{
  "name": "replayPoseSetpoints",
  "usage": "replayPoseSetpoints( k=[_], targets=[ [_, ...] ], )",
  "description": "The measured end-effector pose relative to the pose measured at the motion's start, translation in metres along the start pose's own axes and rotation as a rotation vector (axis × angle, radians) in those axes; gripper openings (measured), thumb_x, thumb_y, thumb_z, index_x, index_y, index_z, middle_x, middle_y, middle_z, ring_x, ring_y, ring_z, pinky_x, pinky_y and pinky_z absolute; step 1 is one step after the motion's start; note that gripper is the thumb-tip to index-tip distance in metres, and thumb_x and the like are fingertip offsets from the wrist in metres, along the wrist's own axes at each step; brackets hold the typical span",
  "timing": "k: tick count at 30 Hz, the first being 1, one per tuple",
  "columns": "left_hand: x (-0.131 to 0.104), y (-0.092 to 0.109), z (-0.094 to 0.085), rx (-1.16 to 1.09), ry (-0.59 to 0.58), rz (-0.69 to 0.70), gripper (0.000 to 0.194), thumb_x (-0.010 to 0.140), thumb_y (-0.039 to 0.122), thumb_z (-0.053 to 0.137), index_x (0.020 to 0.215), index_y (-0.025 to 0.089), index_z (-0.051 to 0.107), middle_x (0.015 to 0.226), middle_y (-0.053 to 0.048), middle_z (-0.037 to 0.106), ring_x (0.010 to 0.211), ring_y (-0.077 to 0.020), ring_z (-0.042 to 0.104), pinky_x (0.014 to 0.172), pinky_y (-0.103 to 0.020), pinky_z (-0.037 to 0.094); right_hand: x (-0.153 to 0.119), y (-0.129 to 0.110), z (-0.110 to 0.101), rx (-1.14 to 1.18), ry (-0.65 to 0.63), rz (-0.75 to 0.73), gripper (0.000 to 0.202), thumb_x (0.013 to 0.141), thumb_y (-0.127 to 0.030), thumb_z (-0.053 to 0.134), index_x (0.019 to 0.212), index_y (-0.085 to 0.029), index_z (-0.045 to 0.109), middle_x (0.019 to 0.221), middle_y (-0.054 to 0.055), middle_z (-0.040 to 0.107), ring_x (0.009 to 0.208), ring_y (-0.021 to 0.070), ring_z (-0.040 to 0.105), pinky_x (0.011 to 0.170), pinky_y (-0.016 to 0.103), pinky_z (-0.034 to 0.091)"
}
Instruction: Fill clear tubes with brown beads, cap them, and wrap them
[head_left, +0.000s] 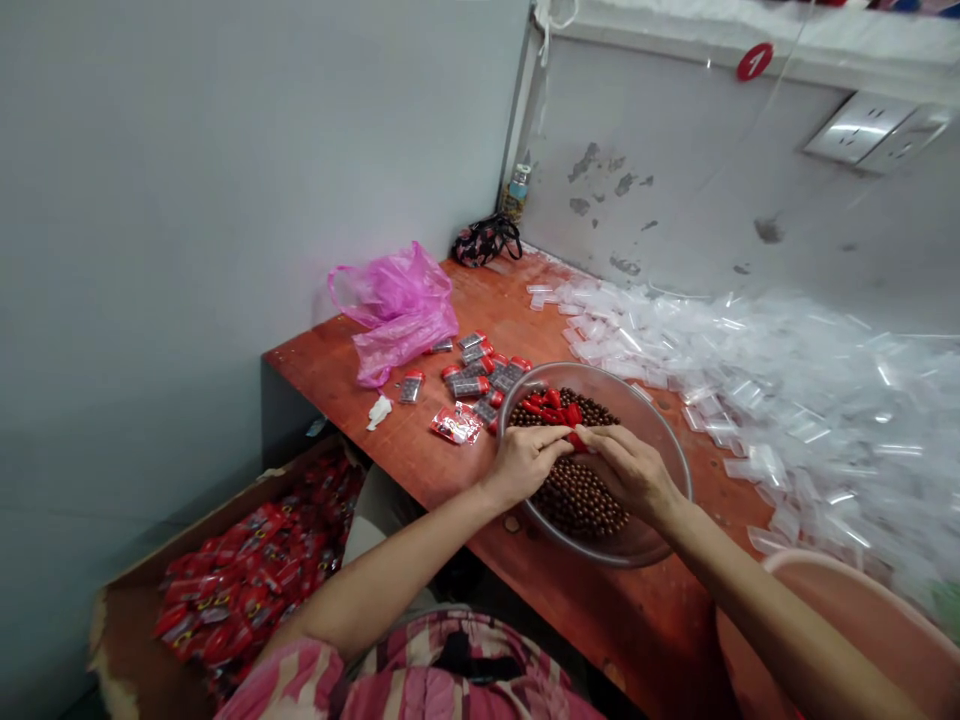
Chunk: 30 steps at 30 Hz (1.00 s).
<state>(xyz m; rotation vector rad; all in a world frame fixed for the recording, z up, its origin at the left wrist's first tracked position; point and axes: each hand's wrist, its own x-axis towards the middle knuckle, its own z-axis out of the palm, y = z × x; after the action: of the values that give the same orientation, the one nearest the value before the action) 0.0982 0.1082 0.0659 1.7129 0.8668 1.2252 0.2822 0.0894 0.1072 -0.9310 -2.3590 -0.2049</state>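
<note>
Both hands meet above a clear round bowl (679, 450) on the red-brown table. My left hand (529, 460) is closed, its fingertips pinching a small red piece (576, 440) from the left. From the right, my right hand (626, 470) pinches the same red piece, fingers together. Brown beads (577, 498) fill part of the bowl beneath my hands, and more red pieces (551, 400) lie on the beads at the back. Left of the bowl are several small packs with red tops and dark contents (471, 386), and a red printed packet (456, 424).
Many clear plastic sleeves (810, 390) are heaped on the right. A pink tub (847, 590) stands at front right. A pink bag (409, 305), a dark pouch (480, 241) and a bottle (516, 190) are further back. A box of red packets (240, 580) sits lower left.
</note>
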Motion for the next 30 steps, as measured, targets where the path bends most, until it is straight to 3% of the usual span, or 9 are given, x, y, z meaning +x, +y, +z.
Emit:
replayPoseSetpoints(
  k=[5,9,17,22,26,30],
  targets=[
    [0.007,0.001,-0.002,0.003,-0.079,0.003,0.024,0.083,0.021,0.062,0.105,0.021,0.071,0.106,-0.003,0.073,0.097,-0.0178,0.069,0.090,-0.030,0.053,0.004,-0.002,-0.007,0.158,-0.050,0.180,0.024,0.089,-0.017,0.054,0.110,-0.025,0.061,0.094,0.006,0.071,0.084,0.0192,0.070,0.074,0.034,0.059],
    [0.010,0.000,-0.001,0.031,-0.077,-0.025,0.023,0.081,0.021,0.065,0.103,0.020,0.072,0.103,-0.004,0.074,0.094,-0.0182,0.070,0.087,-0.029,0.053,0.006,0.000,-0.008,0.108,-0.014,0.251,0.023,0.090,-0.017,0.053,0.111,-0.023,0.060,0.097,0.007,0.071,0.087,0.0186,0.069,0.077,0.032,0.057],
    [0.004,-0.003,0.002,0.053,0.036,0.041,0.022,0.081,0.014,0.063,0.100,0.020,0.073,0.100,-0.004,0.075,0.090,-0.0155,0.070,0.085,-0.025,0.053,-0.002,0.004,0.002,0.056,-0.001,0.100,0.027,0.088,-0.014,0.054,0.115,-0.021,0.056,0.097,0.011,0.068,0.087,0.0191,0.067,0.074,0.032,0.057],
    [-0.001,-0.009,0.003,0.131,0.011,0.123,0.024,0.085,0.016,0.058,0.102,0.022,0.072,0.094,-0.003,0.075,0.091,-0.0164,0.070,0.086,-0.026,0.052,-0.006,0.001,0.009,-0.002,0.021,0.037,0.029,0.087,-0.011,0.054,0.115,-0.018,0.058,0.094,0.013,0.068,0.085,0.0205,0.066,0.072,0.032,0.056],
    [0.005,-0.007,0.000,0.080,-0.007,0.013,0.019,0.083,0.019,0.059,0.094,0.019,0.074,0.090,-0.003,0.075,0.086,-0.0174,0.070,0.082,-0.026,0.052,0.008,0.003,0.006,0.113,-0.021,0.160,0.022,0.089,-0.018,0.055,0.109,-0.022,0.064,0.095,0.009,0.070,0.085,0.0186,0.068,0.075,0.031,0.056],
    [0.014,-0.005,-0.002,-0.189,0.013,-0.152,0.024,0.079,0.021,0.062,0.100,0.016,0.073,0.097,-0.005,0.075,0.088,-0.0188,0.069,0.083,-0.029,0.054,0.026,0.007,-0.006,0.335,-0.055,0.430,0.031,0.085,-0.029,0.064,0.115,-0.027,0.062,0.107,0.005,0.071,0.097,0.0204,0.068,0.087,0.036,0.054]
  ],
)
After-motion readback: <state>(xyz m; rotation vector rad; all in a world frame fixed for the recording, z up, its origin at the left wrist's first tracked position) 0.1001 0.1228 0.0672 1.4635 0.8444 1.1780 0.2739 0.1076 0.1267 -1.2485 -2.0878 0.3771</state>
